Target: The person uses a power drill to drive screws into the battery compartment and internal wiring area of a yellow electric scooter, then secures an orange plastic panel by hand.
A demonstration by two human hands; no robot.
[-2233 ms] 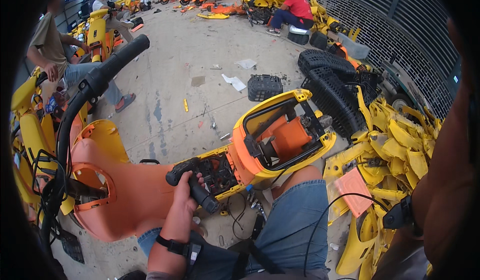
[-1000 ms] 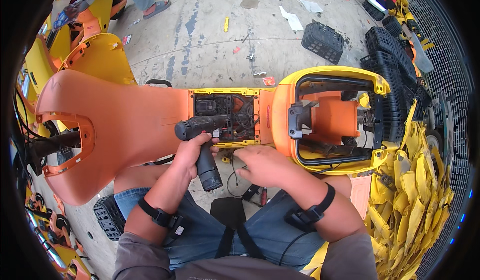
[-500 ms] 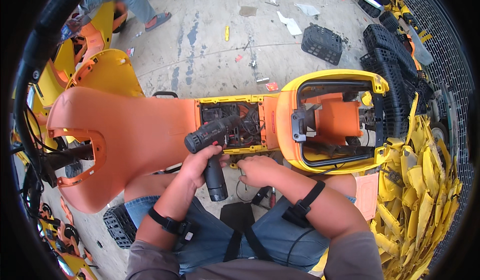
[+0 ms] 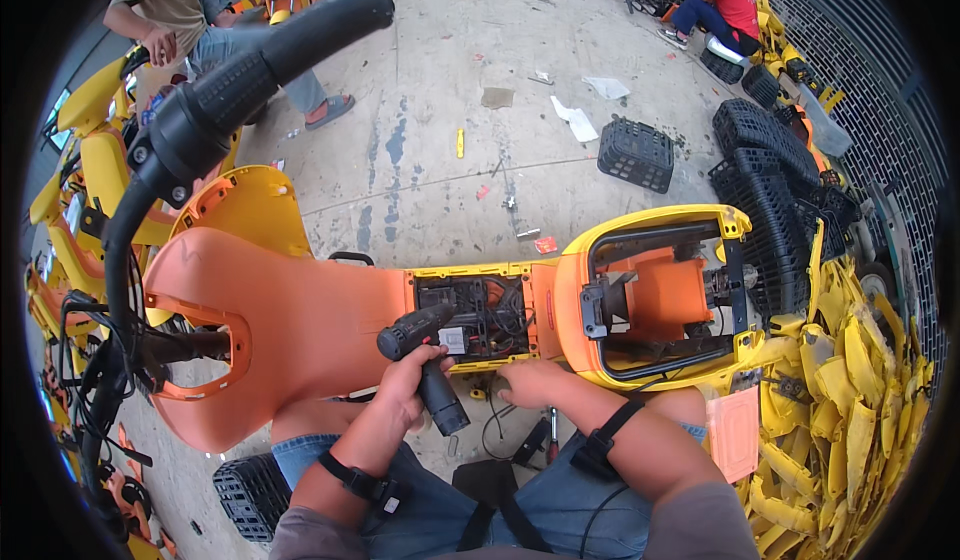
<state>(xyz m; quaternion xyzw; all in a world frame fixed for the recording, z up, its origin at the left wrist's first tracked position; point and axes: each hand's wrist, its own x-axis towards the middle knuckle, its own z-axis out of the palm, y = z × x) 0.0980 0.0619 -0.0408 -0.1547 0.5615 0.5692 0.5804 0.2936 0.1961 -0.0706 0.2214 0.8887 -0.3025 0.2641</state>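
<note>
My left hand [image 4: 402, 384] is closed round the grip of a black cordless drill [image 4: 412, 331]. The drill's front end hangs over the left side of an open compartment [image 4: 490, 312] full of black wiring and a white-labelled part, set in an orange and yellow scooter body [image 4: 345, 295]. At the compartment's near yellow edge is my right hand [image 4: 535, 384], its fingers bent and pressed together. What they grip, if anything, is hidden. Below that hand lie a thin cable [image 4: 490, 430] and a screwdriver with a red handle [image 4: 553, 435].
A black handlebar [image 4: 235, 85] rises at the left. Yellow plastic panels [image 4: 835, 400] are heaped at the right beside black crates [image 4: 765, 210]. Another black crate [image 4: 636, 155] stands on the concrete floor ahead. Other people are at far left and far right.
The view has tilted up, bringing the handlebar grip and more floor into sight. The drill has drawn back left and nearer, uncovering more of the compartment. My right hand stays near its edge.
</note>
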